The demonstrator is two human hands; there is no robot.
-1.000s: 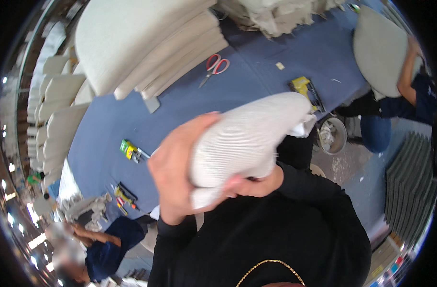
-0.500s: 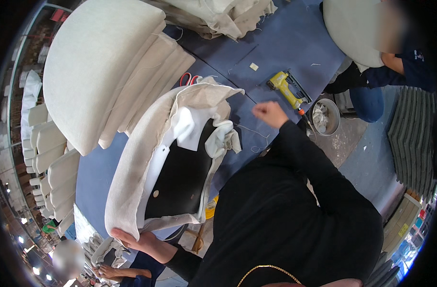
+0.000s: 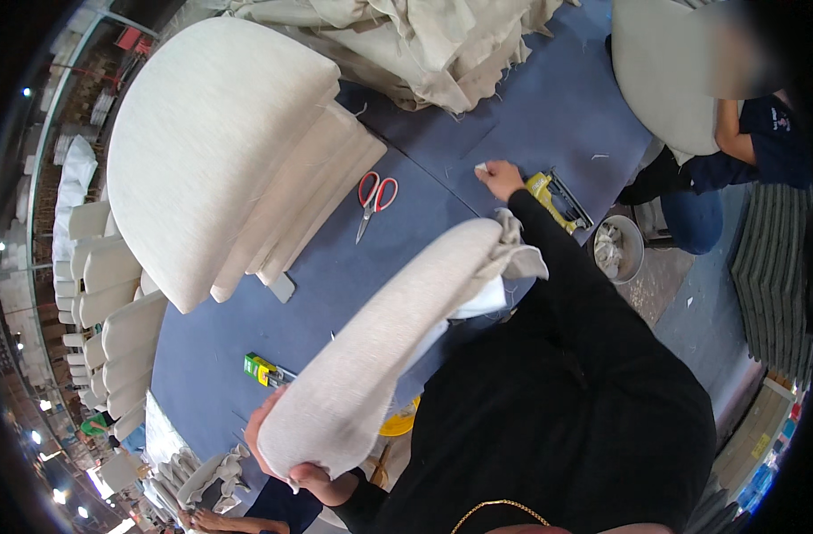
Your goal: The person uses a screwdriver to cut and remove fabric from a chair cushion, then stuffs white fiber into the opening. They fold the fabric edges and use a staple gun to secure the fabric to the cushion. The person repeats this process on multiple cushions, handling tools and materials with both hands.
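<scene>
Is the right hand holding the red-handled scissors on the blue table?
No, the right hand touches a small white scrap; the red-handled scissors lie apart.

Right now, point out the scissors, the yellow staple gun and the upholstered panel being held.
scissors (image 3: 375, 198), head view, on the red handles.
yellow staple gun (image 3: 549, 194), head view, on its yellow body.
upholstered panel (image 3: 380, 338), head view, on the middle of its fabric face.
</scene>
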